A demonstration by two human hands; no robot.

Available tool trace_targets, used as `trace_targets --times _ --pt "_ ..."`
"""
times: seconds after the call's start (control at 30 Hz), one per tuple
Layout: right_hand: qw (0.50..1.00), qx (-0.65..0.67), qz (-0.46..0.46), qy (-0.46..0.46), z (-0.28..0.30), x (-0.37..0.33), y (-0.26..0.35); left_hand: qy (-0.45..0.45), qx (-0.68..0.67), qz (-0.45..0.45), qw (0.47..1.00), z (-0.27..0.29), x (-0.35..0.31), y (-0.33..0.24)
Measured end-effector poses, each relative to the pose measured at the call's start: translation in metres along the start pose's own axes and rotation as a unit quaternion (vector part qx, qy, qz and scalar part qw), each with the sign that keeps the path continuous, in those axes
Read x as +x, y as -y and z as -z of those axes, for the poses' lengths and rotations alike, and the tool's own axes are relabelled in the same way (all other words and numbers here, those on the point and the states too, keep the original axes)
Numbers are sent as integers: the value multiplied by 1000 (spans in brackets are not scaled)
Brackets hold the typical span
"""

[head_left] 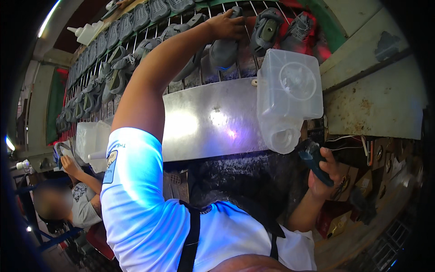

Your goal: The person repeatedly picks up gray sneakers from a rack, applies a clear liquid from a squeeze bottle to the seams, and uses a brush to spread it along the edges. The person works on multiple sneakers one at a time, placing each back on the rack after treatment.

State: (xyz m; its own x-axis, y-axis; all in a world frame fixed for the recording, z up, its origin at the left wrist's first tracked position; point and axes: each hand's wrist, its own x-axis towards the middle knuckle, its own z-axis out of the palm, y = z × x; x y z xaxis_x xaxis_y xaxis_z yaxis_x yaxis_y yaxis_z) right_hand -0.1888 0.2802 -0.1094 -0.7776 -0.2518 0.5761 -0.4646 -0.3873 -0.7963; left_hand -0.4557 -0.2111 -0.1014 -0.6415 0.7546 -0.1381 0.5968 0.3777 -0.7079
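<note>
At the far left, a co-worker (86,215) is sitting or standing low, one hand (69,166) holding a pale item too small to make out. Beside them, a cloudy white container (87,139) is resting near the rack (201,75), where rows of grey shoes (113,34) are lying across the metal bars. The person's left arm (147,86) is stretching up and over from a white sleeve (136,156). The left hand (225,26) is reaching over a grey shoe (224,53) on the rack, its fingers bending near the upper end; whether they are pinching it, one cannot tell. Below, a metal sheet (240,104) is reflecting bright light. Further right, two more shoes (266,31) are lying on the bars, and a clear plastic jug (287,88) is sitting at the sheet's right end, its open mouth pointing toward the person. Just beside that mouth, the right hand (324,174) is closing around a dark blue tool (313,162). Cardboard boxes (345,179) are standing beyond it.
</note>
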Motion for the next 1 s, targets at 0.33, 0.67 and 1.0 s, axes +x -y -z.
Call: trace_targets --times 0.33,0.67,1.0 --pt "990 105 -81 41 -39 96 -4 -166 -241 317 902 88 -62 -105" --pt "969 130 -199 -64 -67 175 -30 -107 -641 420 633 267 -203 -361" --pt "969 79 -206 -111 -82 177 -39 152 -445 596 651 137 -232 -501"
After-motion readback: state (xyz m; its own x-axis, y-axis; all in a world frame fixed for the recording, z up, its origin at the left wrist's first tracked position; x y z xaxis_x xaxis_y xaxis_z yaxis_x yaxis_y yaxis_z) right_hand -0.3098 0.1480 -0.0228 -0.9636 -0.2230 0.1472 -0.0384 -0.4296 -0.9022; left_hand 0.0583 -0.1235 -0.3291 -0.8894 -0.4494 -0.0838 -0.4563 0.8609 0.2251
